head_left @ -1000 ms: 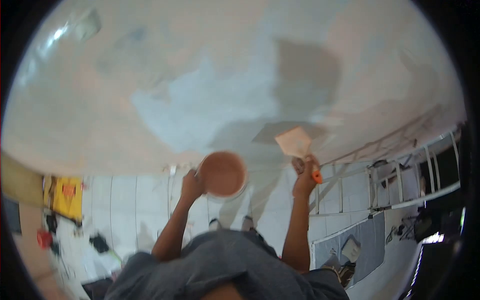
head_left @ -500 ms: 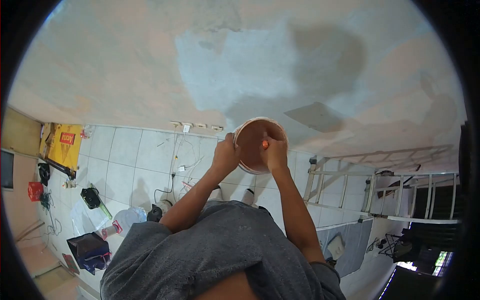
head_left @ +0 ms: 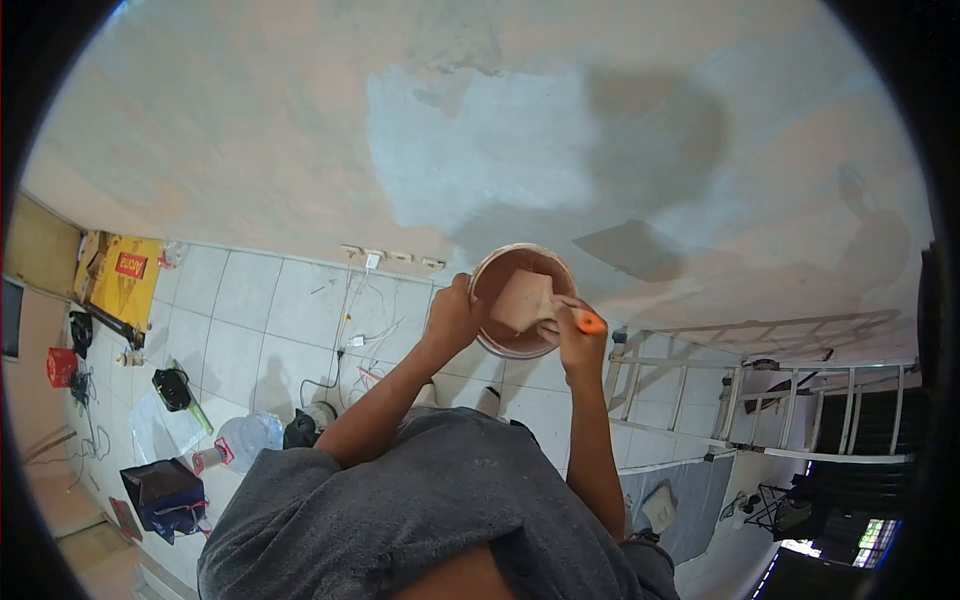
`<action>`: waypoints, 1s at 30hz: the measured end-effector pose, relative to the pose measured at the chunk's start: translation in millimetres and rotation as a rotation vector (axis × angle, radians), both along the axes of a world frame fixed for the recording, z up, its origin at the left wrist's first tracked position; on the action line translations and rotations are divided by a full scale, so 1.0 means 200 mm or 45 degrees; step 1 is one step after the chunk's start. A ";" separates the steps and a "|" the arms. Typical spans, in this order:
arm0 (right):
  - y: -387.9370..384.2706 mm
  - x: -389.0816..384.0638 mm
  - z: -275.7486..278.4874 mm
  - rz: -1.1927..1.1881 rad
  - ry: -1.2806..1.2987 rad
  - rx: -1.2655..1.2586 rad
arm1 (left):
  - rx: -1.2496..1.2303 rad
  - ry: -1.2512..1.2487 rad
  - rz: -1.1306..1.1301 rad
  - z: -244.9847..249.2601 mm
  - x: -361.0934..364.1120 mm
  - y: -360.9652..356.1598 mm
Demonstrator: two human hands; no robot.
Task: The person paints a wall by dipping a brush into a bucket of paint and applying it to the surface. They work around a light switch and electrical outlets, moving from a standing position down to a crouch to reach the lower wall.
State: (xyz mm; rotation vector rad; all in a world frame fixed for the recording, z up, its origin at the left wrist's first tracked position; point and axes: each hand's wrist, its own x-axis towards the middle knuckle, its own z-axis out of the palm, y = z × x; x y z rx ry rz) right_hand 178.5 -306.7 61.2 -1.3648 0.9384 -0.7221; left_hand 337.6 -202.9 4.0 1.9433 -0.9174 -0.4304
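Observation:
My left hand (head_left: 456, 314) grips the left rim of a round bucket (head_left: 566, 275), holding it in front of the wall. Reddish-brown paint (head_left: 503, 333) coats the inside of the bucket. In my right hand (head_left: 582, 345) is a wide paintbrush (head_left: 522, 300) with an orange-tipped handle. Its broad, pinkish head lies over the bucket's mouth, with the handle pointing right past the rim.
The wall (head_left: 470, 150) ahead carries light blue and grey patches over pale pink. Sockets (head_left: 375, 257) with cables run along its base. A metal ladder (head_left: 790, 405) lies at right. Bags, a clear jug (head_left: 250, 440) and a yellow box (head_left: 125, 280) sit on the tiled floor at left.
The paintbrush has tipped over, so its broad head now shows in the bucket's mouth. My right hand has moved right and down. The bucket stays in my left hand.

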 end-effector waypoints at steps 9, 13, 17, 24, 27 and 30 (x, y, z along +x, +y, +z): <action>0.01 -0.32 -0.06 -0.064 0.277 -0.803 | 0.070 -0.022 -0.146 -0.01 -0.05 -0.14; -0.05 -0.39 -0.16 -0.224 0.059 -0.447 | 0.053 -0.108 -0.252 -0.07 -0.07 -0.21; -0.10 -0.43 -0.11 -0.430 -0.379 0.158 | 0.140 -0.055 -0.261 0.01 -0.08 -0.31; -0.17 -0.46 -0.06 -0.529 -0.693 0.175 | -0.054 0.064 -0.279 -0.03 -0.07 -0.46; -0.17 -0.43 -0.02 -0.512 -0.818 0.135 | 0.019 0.424 -0.289 0.21 -0.10 -0.45; -0.19 -0.40 -0.03 -0.506 -0.929 0.096 | -0.003 0.537 -0.268 0.22 -0.09 -0.47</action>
